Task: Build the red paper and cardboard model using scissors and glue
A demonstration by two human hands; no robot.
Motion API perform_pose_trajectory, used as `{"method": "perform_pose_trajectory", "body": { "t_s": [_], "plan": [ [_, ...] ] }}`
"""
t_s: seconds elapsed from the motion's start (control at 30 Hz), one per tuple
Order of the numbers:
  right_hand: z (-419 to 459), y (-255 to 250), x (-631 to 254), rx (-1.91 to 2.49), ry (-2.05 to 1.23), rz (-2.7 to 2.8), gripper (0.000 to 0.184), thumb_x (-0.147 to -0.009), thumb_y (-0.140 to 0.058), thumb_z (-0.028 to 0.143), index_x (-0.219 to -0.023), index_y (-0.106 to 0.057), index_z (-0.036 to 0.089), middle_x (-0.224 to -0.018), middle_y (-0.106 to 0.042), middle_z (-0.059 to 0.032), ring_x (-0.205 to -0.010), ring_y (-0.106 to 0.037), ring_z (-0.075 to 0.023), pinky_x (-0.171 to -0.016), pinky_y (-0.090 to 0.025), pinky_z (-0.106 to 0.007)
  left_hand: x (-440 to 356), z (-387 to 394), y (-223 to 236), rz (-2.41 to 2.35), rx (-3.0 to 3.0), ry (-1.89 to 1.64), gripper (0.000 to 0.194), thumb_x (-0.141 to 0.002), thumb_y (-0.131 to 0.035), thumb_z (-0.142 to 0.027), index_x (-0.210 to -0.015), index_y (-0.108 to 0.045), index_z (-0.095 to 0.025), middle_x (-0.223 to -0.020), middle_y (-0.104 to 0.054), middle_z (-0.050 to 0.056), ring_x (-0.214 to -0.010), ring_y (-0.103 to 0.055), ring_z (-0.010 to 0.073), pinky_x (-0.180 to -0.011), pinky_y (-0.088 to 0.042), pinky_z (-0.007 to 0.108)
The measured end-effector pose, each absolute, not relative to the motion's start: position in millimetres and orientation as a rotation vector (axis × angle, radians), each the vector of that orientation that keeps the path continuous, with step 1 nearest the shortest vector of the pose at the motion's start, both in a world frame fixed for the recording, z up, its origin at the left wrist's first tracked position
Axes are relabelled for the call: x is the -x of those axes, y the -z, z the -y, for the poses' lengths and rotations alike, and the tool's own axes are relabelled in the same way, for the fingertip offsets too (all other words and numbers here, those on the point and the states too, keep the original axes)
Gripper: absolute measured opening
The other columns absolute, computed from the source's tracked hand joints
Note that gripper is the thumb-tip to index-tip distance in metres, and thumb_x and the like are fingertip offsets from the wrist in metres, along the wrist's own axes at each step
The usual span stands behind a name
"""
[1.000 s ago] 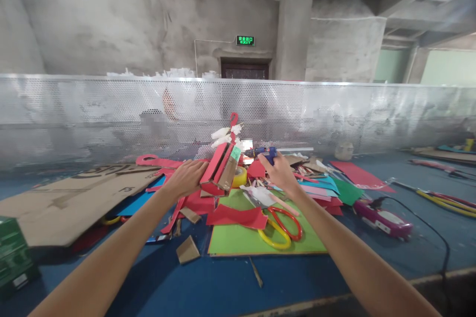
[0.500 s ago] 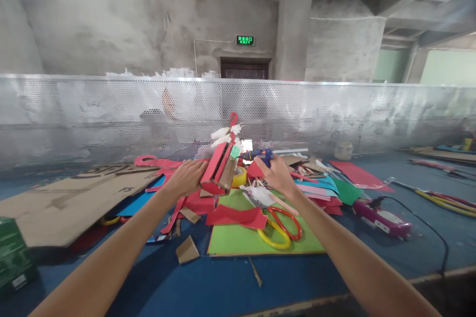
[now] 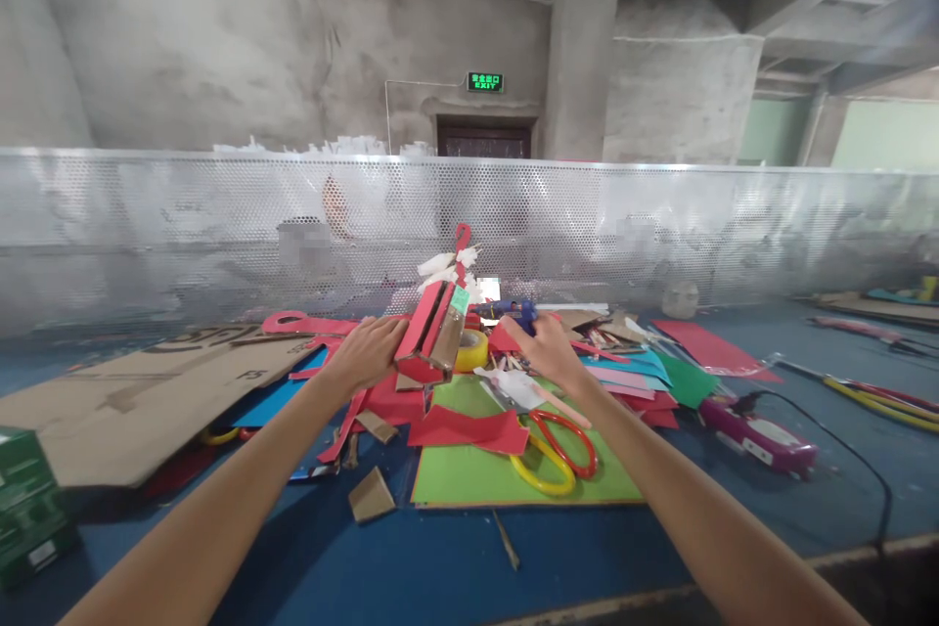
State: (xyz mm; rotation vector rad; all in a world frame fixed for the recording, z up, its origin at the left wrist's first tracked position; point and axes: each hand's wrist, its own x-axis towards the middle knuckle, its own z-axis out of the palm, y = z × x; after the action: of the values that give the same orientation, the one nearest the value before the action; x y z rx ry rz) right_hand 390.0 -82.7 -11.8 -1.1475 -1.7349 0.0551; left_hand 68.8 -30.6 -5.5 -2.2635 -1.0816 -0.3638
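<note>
My left hand (image 3: 369, 352) is closed on the left side of a small box (image 3: 418, 337) of red paper and brown cardboard, held tilted above the pile. A light green patch shows on the box's upper edge. In my right hand (image 3: 549, 348) is a blue glue gun (image 3: 522, 311), its nozzle end pointing left toward the box. The fingers partly hide its handle. Between the hands, a roll of yellow tape (image 3: 471, 352) lies behind the box. Scissors with red and yellow handles (image 3: 547, 465) rest on a green sheet (image 3: 469, 489) below.
A large flat cardboard piece (image 3: 168, 391) lies left, near a green box (image 3: 29, 504). Red paper strips (image 3: 469, 430) and scraps cover the middle. To the right are a purple device (image 3: 759, 435) with a black cord and a red sheet (image 3: 715, 349). A perforated metal panel (image 3: 623, 215) stands behind.
The glue gun has dipped slightly in my right hand. My left hand and the red box stay almost where they were.
</note>
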Motion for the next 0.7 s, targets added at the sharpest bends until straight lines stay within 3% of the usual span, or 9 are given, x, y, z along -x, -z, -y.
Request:
{"method": "perform_pose_trajectory", "body": {
  "t_s": [0.17, 0.27, 0.53, 0.7],
  "plan": [
    [82.2, 12.5, -390.3, 1.142, -0.237, 1.711, 0.048, -0.095, -0.049, 0.066, -0.078, -0.056, 0.022, -0.063, -0.06, -0.0002, -0.063, -0.059, -0.0197, -0.061, -0.041, -0.028, -67.6, 27.0, 8.5, 1.08, 2.252, 0.38, 0.041, -0.089, -0.057, -0.021, -0.129, -0.058, -0.012, -0.124, -0.069, 0.019, -0.112, -0.065, 0.0333, -0.094, -0.044, 0.045],
    [83.4, 12.5, -388.9, 1.167, -0.321, 1.746, 0.05, -0.094, -0.047, 0.067, -0.073, -0.051, 0.023, -0.057, -0.056, 0.0006, -0.057, -0.056, -0.019, -0.057, -0.04, -0.028, -67.3, 27.3, 8.3, 1.079, 2.249, 0.367, 0.041, -0.088, -0.056, -0.019, -0.128, -0.059, -0.011, -0.122, -0.069, 0.02, -0.112, -0.065, 0.0333, -0.094, -0.045, 0.044],
    [79.4, 13.1, -389.9, 1.25, -0.055, 1.721, 0.055, -0.095, -0.041, 0.067, -0.061, -0.039, 0.024, -0.053, -0.047, 0.0009, -0.052, -0.049, -0.0173, -0.056, -0.033, -0.029, -70.0, 29.8, 6.7, 1.092, 2.251, 0.365, 0.042, -0.086, -0.055, -0.018, -0.128, -0.059, -0.012, -0.118, -0.07, 0.019, -0.111, -0.065, 0.034, -0.092, -0.045, 0.046],
    [85.1, 10.6, -381.6, 1.246, 0.028, 1.716, 0.056, -0.096, -0.041, 0.065, -0.057, -0.037, 0.025, -0.053, -0.048, -0.0015, -0.054, -0.051, -0.0185, -0.059, -0.034, -0.03, -70.0, 28.7, 7.5, 1.086, 2.241, 0.383, 0.038, -0.089, -0.057, -0.021, -0.126, -0.059, -0.015, -0.118, -0.071, 0.017, -0.11, -0.065, 0.0323, -0.091, -0.043, 0.043]
  ]
}}
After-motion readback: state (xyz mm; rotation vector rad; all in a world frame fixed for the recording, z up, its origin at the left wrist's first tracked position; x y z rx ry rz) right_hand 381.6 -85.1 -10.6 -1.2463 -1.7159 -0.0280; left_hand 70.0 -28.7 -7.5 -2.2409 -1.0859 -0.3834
